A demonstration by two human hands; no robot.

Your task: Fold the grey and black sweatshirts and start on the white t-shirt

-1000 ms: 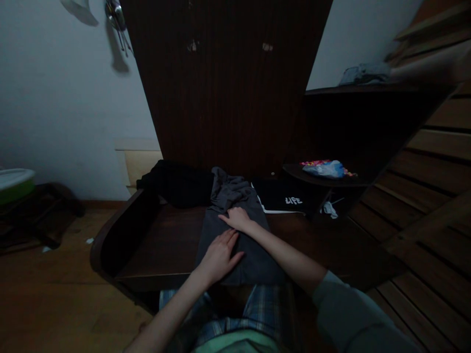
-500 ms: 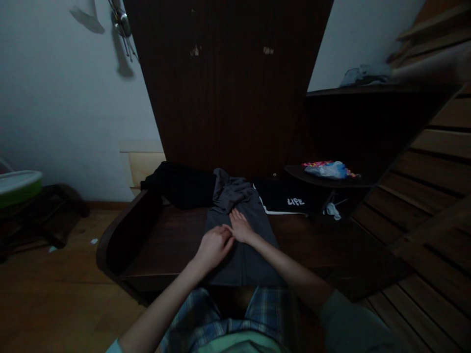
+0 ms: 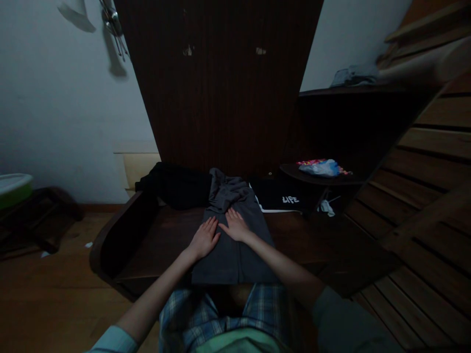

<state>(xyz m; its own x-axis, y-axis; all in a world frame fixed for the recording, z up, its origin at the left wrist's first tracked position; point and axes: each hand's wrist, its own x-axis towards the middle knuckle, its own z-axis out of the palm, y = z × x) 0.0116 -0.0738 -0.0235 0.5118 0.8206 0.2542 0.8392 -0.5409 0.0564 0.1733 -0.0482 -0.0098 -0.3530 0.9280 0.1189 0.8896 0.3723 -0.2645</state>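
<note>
A pair of grey trousers (image 3: 253, 250) lies along the dark wooden bench (image 3: 162, 245), legs towards me and the upper part bunched up at the far end. My left hand (image 3: 205, 239) rests flat on the left leg near its outer edge, fingers stretched out. Beside it, my right hand (image 3: 236, 226) lies flat on the cloth just below the bunched part, fingers extended. Neither hand grips anything. To the left of the trousers is a crumpled black garment (image 3: 180, 186). On their right lies a folded black garment (image 3: 272, 193) with white "LIFE" lettering and a white edge.
A dark wooden cabinet panel (image 3: 221, 98) rises behind the bench. At right, a small shelf (image 3: 290, 170) holds a plastic bag (image 3: 322, 168), with slatted wood (image 3: 419, 181) beyond. A green-and-white basin (image 3: 16, 189) sits on a low stand at far left.
My left hand has moved left, away from my right hand, and its curled fingers have flattened onto the trousers. The near left hem now spreads further left. The view has shifted slightly.
</note>
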